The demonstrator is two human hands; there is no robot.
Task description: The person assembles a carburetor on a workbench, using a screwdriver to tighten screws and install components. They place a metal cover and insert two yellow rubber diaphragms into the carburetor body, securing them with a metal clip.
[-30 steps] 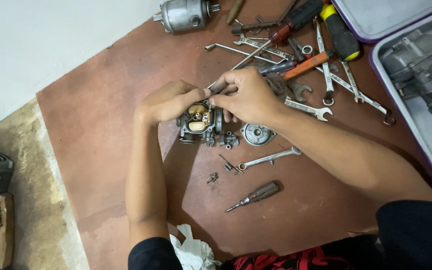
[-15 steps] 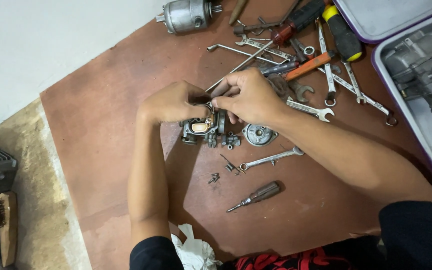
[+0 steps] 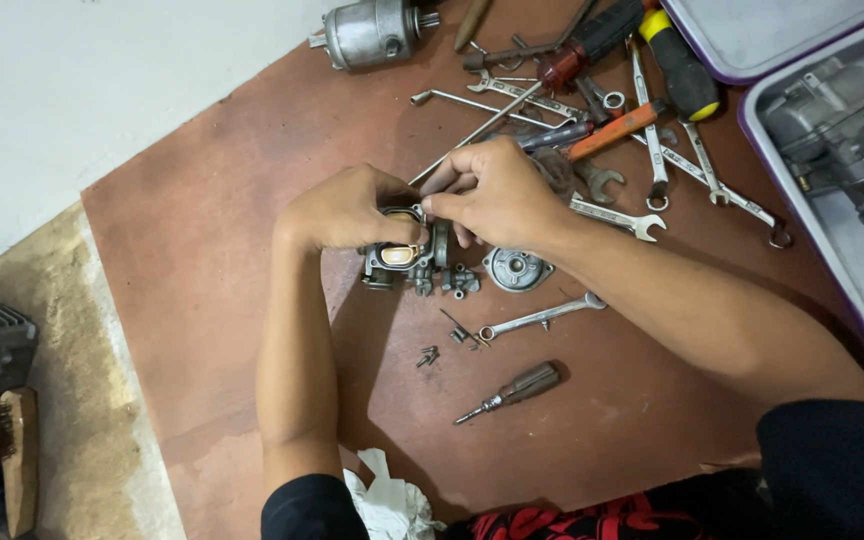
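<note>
Both hands meet at the middle of the frame over a small metal carburetor (image 3: pixel 407 262) that rests on a brown board (image 3: pixel 202 250). The left hand (image 3: pixel 347 210) is clamped on the carburetor's upper left side, thumb lying along its open oval top. The right hand (image 3: pixel 497 190) comes in from the right, its fingers pinched together at the carburetor's top edge; what they pinch, if anything, is too small to tell.

Just right of the carburetor lies a round metal cover (image 3: pixel 517 268), and below that a slim wrench (image 3: pixel 542 315). A few small screws (image 3: pixel 428 355) sit lower, near a short dark-handled screwdriver (image 3: pixel 512 390). Toward the upper right of the frame is a loose heap of wrenches (image 3: pixel 652 150) and screwdrivers, one with a yellow and black handle (image 3: pixel 680 70). A grey cylindrical motor (image 3: pixel 367 32) lies at the top. A tray with a purple rim (image 3: pixel 752 130) at the right edge holds a grey engine part (image 3: pixel 832 120). A white rag (image 3: pixel 387 500) shows at the bottom.
</note>
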